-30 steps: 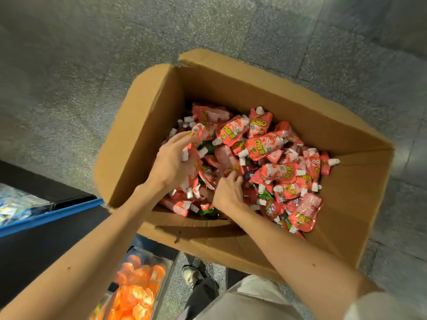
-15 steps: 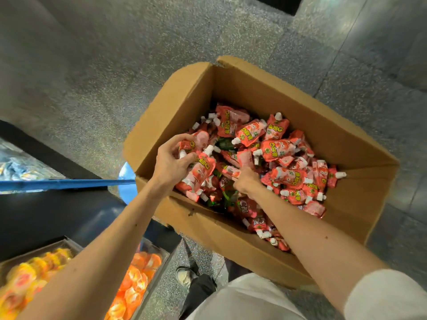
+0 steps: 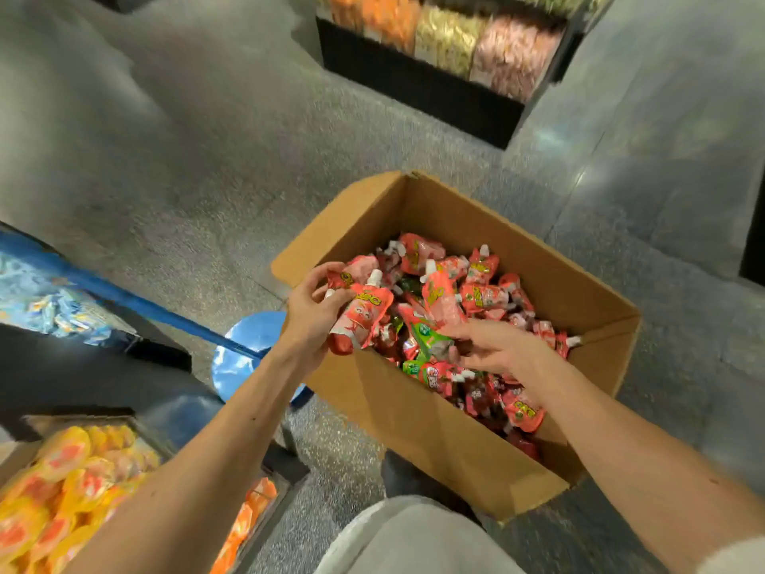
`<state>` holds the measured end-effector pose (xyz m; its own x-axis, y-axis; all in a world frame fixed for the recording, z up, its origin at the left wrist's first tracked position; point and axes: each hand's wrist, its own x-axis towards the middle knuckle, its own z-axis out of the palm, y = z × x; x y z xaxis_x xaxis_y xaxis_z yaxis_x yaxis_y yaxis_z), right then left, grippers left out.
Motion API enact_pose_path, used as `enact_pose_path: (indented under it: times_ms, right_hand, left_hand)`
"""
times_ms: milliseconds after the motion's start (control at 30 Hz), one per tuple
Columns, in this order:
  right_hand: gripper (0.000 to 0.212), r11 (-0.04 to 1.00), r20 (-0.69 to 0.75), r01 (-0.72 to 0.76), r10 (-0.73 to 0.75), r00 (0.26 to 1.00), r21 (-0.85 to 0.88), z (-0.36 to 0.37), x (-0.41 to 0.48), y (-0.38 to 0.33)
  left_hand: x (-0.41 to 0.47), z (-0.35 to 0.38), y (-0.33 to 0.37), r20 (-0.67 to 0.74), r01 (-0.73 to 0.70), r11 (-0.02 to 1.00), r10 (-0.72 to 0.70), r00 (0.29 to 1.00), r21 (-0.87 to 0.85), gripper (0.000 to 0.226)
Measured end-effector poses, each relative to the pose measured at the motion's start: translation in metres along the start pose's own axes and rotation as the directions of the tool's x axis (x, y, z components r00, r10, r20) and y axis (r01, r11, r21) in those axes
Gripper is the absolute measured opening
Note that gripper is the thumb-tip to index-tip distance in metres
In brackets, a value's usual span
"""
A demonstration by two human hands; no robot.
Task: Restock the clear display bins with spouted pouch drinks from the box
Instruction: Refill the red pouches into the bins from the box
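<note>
My left hand clutches pouches at box left wall, spouts toward far wall; right hand, earlier buried, spreads atop pile.

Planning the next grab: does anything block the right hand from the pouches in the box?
Nothing visible does. The right hand is inside the open cardboard box, directly touching the pile of red spouted pouches.

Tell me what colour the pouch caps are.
White; the head view shows one cap on the left hand's pouch.
</note>
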<state>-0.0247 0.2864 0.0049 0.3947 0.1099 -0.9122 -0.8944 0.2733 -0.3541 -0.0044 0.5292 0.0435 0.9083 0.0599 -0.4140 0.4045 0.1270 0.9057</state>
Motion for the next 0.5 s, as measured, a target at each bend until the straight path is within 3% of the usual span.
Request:
enact_pose_path:
  times_ms: [133, 267, 333, 433, 500]
  right_hand:
    - [0.013, 0.983, 0.182, 0.173, -0.180, 0.967, 0.054, 0.065, -0.069, 0.009]
    - [0.015, 0.917, 0.396, 0.396, -0.352, 0.848, -0.032, 0.138, -0.133, 0.039]
    - [0.007, 0.852, 0.501, 0.515, -0.406, 0.764, -0.096, 0.175, -0.157, 0.058]
    - [0.045, 0.795, 0.649, 0.588, -0.371, 0.665, -0.148, 0.232, -0.186, 0.086]
    - [0.039, 0.783, 0.729, 0.611, -0.351, 0.588, -0.116, 0.270, -0.203, 0.107]
  left_hand:
    - [-0.058, -0.027, 0.031, -0.067, -0.157, 0.977, 0.149, 0.987, -0.145, 0.033]
    - [-0.131, -0.072, 0.068, -0.216, -0.350, 0.897, 0.298, 0.930, -0.270, 0.035]
    - [-0.167, -0.100, 0.084, -0.314, -0.456, 0.847, 0.370, 0.874, -0.272, 0.036]
    - [-0.221, -0.145, 0.101, -0.461, -0.609, 0.769, 0.476, 0.749, -0.195, 0.040]
    - [-0.256, -0.173, 0.111, -0.553, -0.682, 0.722, 0.522, 0.649, -0.119, 0.041]
